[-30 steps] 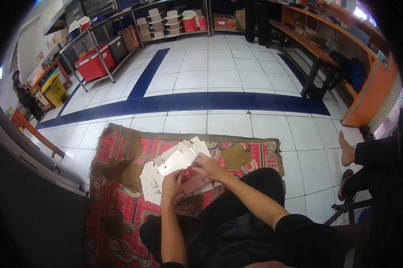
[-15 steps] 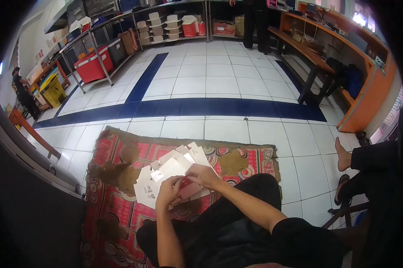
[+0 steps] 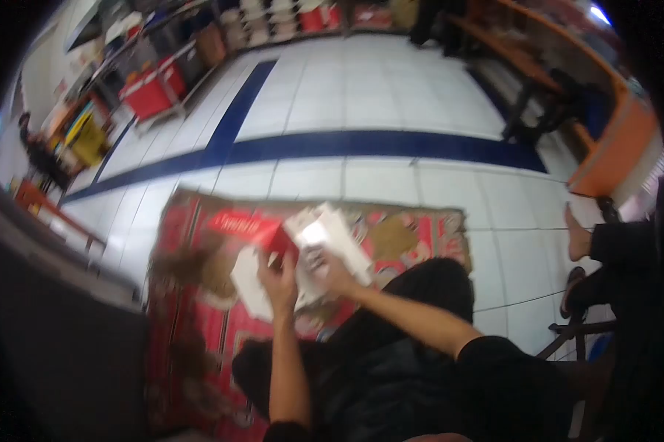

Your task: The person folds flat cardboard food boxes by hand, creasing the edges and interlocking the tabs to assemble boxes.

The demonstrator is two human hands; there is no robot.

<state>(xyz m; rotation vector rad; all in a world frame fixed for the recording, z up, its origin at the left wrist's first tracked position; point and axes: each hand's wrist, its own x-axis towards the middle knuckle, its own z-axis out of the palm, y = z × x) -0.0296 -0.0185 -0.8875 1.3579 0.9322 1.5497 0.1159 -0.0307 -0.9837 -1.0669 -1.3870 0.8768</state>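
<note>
A red cardboard box piece [image 3: 252, 227] with pale lettering shows in front of me, bent along an edge and partly blurred. My left hand [image 3: 279, 278] is closed on its near end, thumb upward. Flat white cardboard blanks [image 3: 341, 237] lie stacked on the mat under and beside it. My right hand [image 3: 333, 274] is over the right part of this stack, close to the red piece. Motion smears its fingers, so I cannot see whether they grip anything.
A worn red patterned mat [image 3: 199, 324] lies under the cardboard. My crossed legs [image 3: 420, 295] are close on the near side. Another person's bare foot [image 3: 576, 237] is at the right. Beyond are a red cooler box [image 3: 153, 90] and a wooden bench [image 3: 505, 51].
The cardboard between my hands showed its white side; now a red, lettered side faces up, farther left. My right hand has moved slightly away from the left. The view has tilted downward.
</note>
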